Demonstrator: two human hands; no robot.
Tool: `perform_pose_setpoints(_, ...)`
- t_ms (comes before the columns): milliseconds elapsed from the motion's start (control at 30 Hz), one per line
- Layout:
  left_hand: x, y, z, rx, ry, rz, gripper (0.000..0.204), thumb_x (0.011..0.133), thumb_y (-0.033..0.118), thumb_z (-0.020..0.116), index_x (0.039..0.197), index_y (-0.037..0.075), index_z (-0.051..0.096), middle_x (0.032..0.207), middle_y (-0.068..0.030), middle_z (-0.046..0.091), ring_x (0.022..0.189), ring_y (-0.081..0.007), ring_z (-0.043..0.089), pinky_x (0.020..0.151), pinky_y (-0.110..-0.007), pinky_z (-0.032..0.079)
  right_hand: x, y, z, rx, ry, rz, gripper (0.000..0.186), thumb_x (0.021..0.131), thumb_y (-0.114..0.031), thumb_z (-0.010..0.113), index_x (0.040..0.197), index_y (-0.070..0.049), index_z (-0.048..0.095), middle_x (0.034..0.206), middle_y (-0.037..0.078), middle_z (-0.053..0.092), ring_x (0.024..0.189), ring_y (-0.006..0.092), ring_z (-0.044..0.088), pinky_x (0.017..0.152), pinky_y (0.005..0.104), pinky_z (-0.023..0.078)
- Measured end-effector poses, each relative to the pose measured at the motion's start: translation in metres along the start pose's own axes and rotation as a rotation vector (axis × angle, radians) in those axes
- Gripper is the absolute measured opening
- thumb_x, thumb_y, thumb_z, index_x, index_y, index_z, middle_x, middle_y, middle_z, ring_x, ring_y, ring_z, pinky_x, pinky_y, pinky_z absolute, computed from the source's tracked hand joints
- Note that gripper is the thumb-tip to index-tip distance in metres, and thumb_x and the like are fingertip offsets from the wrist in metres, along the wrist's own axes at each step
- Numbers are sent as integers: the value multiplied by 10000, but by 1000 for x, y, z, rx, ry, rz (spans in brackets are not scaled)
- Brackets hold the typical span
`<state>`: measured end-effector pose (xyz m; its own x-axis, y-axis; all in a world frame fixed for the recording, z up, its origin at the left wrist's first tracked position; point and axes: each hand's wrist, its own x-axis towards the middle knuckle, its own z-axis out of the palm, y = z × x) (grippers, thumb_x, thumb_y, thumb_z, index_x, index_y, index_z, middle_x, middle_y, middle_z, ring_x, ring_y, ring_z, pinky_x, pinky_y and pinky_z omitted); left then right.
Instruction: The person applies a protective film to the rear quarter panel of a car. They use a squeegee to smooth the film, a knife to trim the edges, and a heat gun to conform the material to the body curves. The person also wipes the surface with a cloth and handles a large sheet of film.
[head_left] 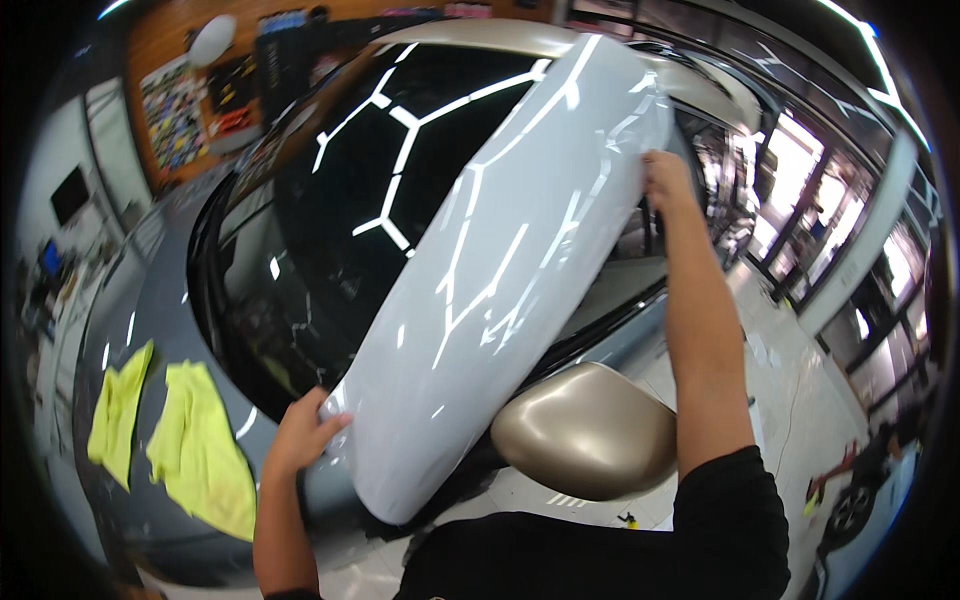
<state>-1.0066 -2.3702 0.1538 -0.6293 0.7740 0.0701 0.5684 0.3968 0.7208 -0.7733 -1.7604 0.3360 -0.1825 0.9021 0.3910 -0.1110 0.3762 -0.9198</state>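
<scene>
A long, glossy, pale grey-white sheet of film (490, 230) stretches diagonally across the car's dark windshield (350, 190), from the roof side down toward me. My left hand (305, 432) pinches its lower left edge, thumb on top. Farther up, my right hand (667, 182) is closed on the right edge, its fingers partly hidden by the sheet and the hand itself. The film hangs slightly curved, with ripples near its upper right part. I cannot tell whether its underside touches the glass. Below its right edge sits the champagne-coloured side mirror (588, 430).
Two yellow-green cloths (205, 450) lie on the dark grey hood (165, 300) at left. Posts and glass doors stand at right, above a pale tiled floor (790, 400). Another vehicle (860, 510) is at lower right. A white balloon-like shape (212, 40) shows at the back.
</scene>
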Motion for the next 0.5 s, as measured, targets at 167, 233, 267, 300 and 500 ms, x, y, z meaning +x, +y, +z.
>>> perform_pose_setpoints(167, -26, -25, -30, -291, 1, -76, 251, 832, 161, 748, 908, 11, 562, 782, -24, 588, 716, -105, 534, 661, -286, 457, -58, -20, 39, 118, -122, 35, 162, 808, -48, 604, 925, 51, 656, 786, 109, 649, 604, 222, 632, 521, 370, 520)
perform_pose_setpoints(233, -21, -18, -28, -367, -37, -73, 242, 849, 149, 738, 927, 14, 553, 793, -15, 588, 726, -101, 537, 679, -282, 460, -65, -30, 36, 116, -94, 24, 181, 803, -23, 602, 938, 93, 634, 823, 141, 657, 637, 245, 645, 510, 378, 507)
perform_pose_setpoints(267, -19, -16, -26, -320, -44, -80, 233, 864, 142, 731, 943, 13, 553, 812, -12, 594, 741, -97, 541, 696, -274, 457, -60, -26, 32, 104, -52, 7, 193, 793, -26, 610, 942, 94, 632, 825, 151, 654, 645, 245, 646, 504, 375, 498)
perform_pose_setpoints(300, -16, -19, -24, -350, -10, -64, 232, 865, 140, 729, 947, 11, 555, 820, -17, 597, 745, -99, 543, 696, -274, 458, -52, -21, 30, 93, -14, -9, 205, 783, -30, 617, 946, 95, 629, 828, 162, 652, 654, 244, 646, 499, 372, 488)
perform_pose_setpoints(500, -43, -41, -12, -201, 213, -65, 198, 868, 95, 695, 989, -6, 576, 855, -44, 619, 760, -108, 558, 705, -283, 469, -60, 10, 51, -23, 53, -162, 265, 803, -41, 625, 1041, 59, 566, 900, 143, 628, 734, 196, 636, 532, 366, 507)
